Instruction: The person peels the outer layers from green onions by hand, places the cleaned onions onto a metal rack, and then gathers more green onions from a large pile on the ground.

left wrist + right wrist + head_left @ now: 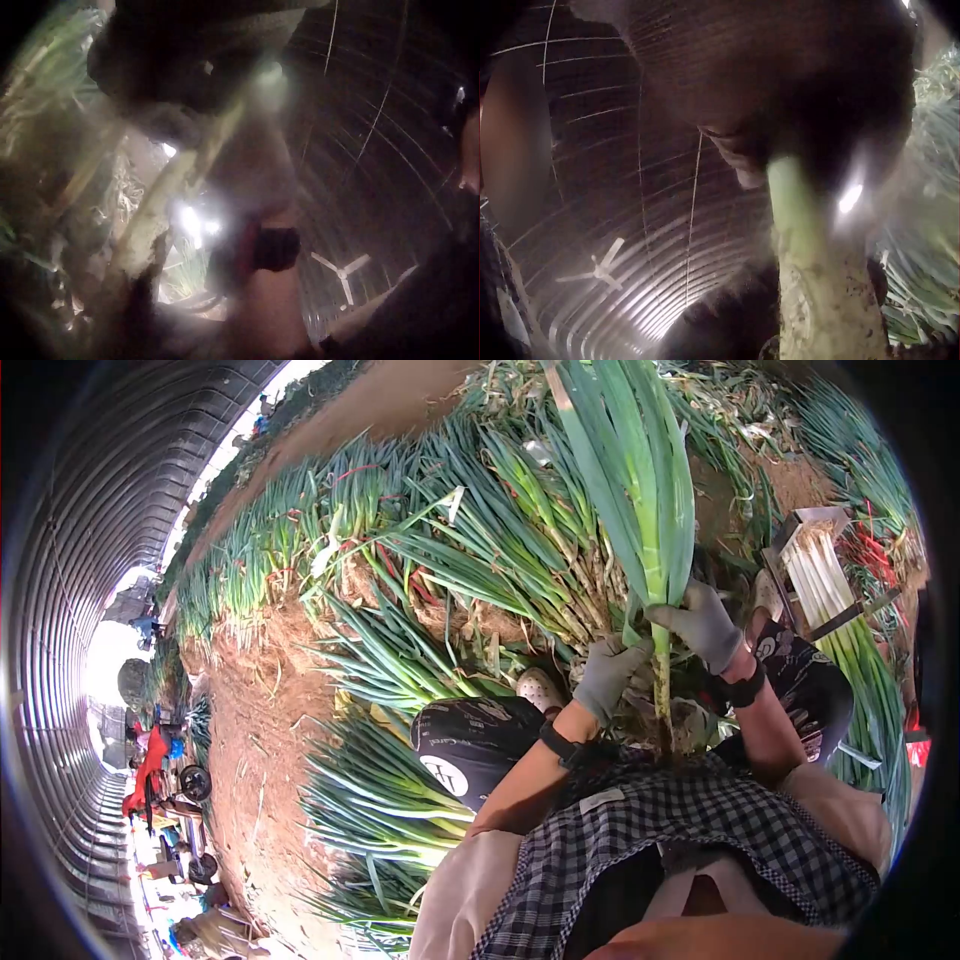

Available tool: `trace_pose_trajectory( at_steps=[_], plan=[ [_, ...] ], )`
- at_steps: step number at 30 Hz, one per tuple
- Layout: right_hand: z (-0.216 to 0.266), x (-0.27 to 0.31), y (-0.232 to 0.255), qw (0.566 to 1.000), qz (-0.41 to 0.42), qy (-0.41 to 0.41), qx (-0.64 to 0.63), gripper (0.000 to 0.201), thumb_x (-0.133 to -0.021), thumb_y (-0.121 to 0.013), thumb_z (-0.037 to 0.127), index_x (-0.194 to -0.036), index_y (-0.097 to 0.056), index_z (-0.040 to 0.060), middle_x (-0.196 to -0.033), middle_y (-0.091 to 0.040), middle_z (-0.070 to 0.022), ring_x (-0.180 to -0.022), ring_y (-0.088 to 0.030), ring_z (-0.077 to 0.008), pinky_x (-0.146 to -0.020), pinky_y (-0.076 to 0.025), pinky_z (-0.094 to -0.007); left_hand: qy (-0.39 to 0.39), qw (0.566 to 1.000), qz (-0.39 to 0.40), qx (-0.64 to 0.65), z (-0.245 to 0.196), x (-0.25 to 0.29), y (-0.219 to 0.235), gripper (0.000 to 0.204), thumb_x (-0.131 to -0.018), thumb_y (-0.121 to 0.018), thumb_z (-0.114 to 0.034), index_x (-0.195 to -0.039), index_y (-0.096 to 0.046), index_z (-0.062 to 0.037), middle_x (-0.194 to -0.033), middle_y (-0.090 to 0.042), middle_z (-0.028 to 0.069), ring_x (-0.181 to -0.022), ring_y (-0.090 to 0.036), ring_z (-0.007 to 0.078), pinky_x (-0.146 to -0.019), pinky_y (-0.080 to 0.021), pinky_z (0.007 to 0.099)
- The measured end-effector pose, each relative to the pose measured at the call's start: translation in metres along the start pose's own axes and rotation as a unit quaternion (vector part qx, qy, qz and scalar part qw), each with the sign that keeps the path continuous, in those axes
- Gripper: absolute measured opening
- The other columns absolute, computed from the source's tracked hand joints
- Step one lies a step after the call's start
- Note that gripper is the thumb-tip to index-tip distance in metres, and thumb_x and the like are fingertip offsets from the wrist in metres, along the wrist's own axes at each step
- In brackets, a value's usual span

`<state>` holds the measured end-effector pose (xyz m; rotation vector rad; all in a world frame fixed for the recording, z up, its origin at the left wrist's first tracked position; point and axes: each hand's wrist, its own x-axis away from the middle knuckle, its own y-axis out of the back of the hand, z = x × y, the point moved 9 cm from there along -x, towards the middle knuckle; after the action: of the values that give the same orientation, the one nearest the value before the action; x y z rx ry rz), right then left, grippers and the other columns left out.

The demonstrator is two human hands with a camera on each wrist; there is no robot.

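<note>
A large green onion (655, 560) stands upright before the person, its leaves fanning up and its soil-streaked white stalk pointing down to the lap. The gloved right hand (705, 628) grips it where green meets white, thumb across the front. In the right wrist view the dirty stalk (821, 300) comes out below that dark glove. Just left of the stalk, the gloved left hand (610, 675) pinches an outer leaf (631, 622) hanging beside it. The left wrist view is dim and blurred, with the pale stalk (146, 232) slanting past the glove.
Bundles of green onions (540, 540) lie on the soil ahead, with more leaves (385, 790) by the left knee. On the right, a metal rack (815, 535) holds trimmed white stalks (825, 575). A checked apron (640, 820) covers the lap. A cart wheel (196, 783) stands far left.
</note>
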<state>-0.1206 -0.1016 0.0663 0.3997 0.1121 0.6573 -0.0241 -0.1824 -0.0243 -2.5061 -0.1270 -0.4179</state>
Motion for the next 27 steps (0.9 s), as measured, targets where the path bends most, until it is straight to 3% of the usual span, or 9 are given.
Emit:
trace_pose_trajectory(
  at_steps=[8, 10, 12, 14, 16, 18, 19, 22, 27],
  plan=[
    [0.004, 0.021, -0.010, 0.999, 0.013, 0.048, -0.003, 0.038, -0.075, -0.074, 0.012, -0.108, -0.062, -0.0004, -0.088, -0.069, -0.0089, -0.080, -0.063, -0.0124, -0.074, -0.049, -0.0291, 0.073, 0.974, -0.017, -0.213, 0.051, -0.007, 0.022, 0.018, -0.082, -0.064, -0.009, -0.096, -0.063, 0.0026, -0.081, -0.066, 0.0092, -0.064, -0.064, 0.0147, -0.057, -0.052, 0.0281],
    [0.009, 0.024, -0.006, 0.999, 0.010, 0.038, 0.020, 0.039, -0.074, -0.075, 0.012, -0.108, -0.062, -0.0006, -0.089, -0.069, -0.0081, -0.081, -0.062, -0.0118, -0.075, -0.049, -0.0288, -0.063, 0.961, 0.103, -0.250, 0.071, -0.008, -0.002, 0.024, -0.076, -0.067, -0.010, -0.096, -0.063, 0.0024, -0.085, -0.068, 0.0112, -0.073, -0.066, 0.0215, -0.067, -0.053, 0.0350],
    [0.010, 0.025, -0.005, 0.999, 0.006, 0.029, 0.042, 0.040, -0.072, -0.076, 0.012, -0.108, -0.062, -0.0007, -0.090, -0.069, -0.0074, -0.083, -0.062, -0.0112, -0.076, -0.049, -0.0285, -0.092, 0.901, 0.088, -0.415, 0.080, -0.011, -0.006, 0.034, -0.072, -0.072, -0.020, -0.096, -0.063, 0.0023, -0.090, -0.068, 0.0160, -0.085, -0.066, 0.0295, -0.078, -0.052, 0.0402],
    [0.005, 0.028, -0.008, 0.999, 0.011, 0.002, -0.049, 0.041, -0.072, -0.077, 0.009, -0.108, -0.062, -0.0003, -0.092, -0.069, -0.0073, -0.083, -0.062, -0.0118, -0.077, -0.049, -0.0283, 0.145, 0.696, 0.117, -0.693, 0.141, -0.004, 0.014, 0.034, -0.084, -0.060, -0.032, -0.108, -0.064, -0.0083, -0.101, -0.067, 0.0185, -0.090, -0.066, 0.0328, -0.079, -0.051, 0.0429],
    [-0.001, 0.030, -0.009, 0.997, 0.015, -0.005, -0.070, 0.040, -0.072, -0.076, 0.009, -0.108, -0.062, -0.0003, -0.092, -0.069, -0.0072, -0.083, -0.062, -0.0116, -0.077, -0.049, -0.0280, 0.066, 0.655, 0.080, -0.748, 0.177, -0.022, 0.055, 0.040, -0.084, -0.058, -0.037, -0.110, -0.062, -0.0071, -0.103, -0.066, 0.0194, -0.092, -0.065, 0.0342, -0.079, -0.051, 0.0445],
    [-0.002, 0.030, -0.002, 0.996, 0.010, -0.008, -0.087, 0.040, -0.072, -0.076, 0.008, -0.108, -0.063, -0.0002, -0.093, -0.069, -0.0072, -0.083, -0.062, -0.0115, -0.077, -0.049, -0.0277, 0.158, 0.703, -0.044, -0.692, 0.117, -0.029, 0.073, 0.051, -0.082, -0.059, -0.044, -0.111, -0.060, -0.0025, -0.104, -0.065, 0.0207, -0.093, -0.064, 0.0358, -0.078, -0.051, 0.0470],
    [0.000, 0.031, 0.000, 0.997, 0.008, -0.010, -0.071, 0.039, -0.072, -0.076, 0.008, -0.108, -0.063, -0.0002, -0.093, -0.069, -0.0073, -0.084, -0.062, -0.0113, -0.077, -0.049, -0.0276, 0.032, 0.738, -0.152, -0.657, 0.062, -0.021, 0.070, 0.050, -0.080, -0.064, -0.042, -0.106, -0.062, 0.0000, -0.102, -0.065, 0.0221, -0.092, -0.064, 0.0361, -0.077, -0.051, 0.0456],
    [-0.009, 0.026, -0.003, 0.998, 0.023, -0.014, -0.063, 0.034, -0.074, -0.075, 0.012, -0.105, -0.065, 0.0014, -0.094, -0.070, -0.0094, -0.085, -0.064, -0.0114, -0.076, -0.049, -0.0269, -0.119, 0.977, -0.051, -0.169, -0.026, -0.017, 0.050, 0.040, -0.083, -0.068, -0.024, -0.110, -0.061, 0.0048, -0.093, -0.065, 0.0060, -0.085, -0.057, 0.0107, -0.076, -0.048, 0.0260],
    [-0.014, 0.015, -0.033, 0.997, 0.077, 0.010, 0.018, 0.040, -0.072, -0.075, 0.033, -0.097, -0.067, 0.0035, -0.087, -0.068, -0.0164, -0.083, -0.067, -0.0268, -0.075, -0.050, -0.0369, -0.214, 0.928, -0.077, -0.294, -0.096, -0.002, 0.015, 0.029, -0.083, -0.069, -0.021, -0.097, -0.066, 0.0037, -0.089, -0.066, 0.0054, -0.078, -0.058, 0.0126, -0.071, -0.046, 0.0291]
  ],
)
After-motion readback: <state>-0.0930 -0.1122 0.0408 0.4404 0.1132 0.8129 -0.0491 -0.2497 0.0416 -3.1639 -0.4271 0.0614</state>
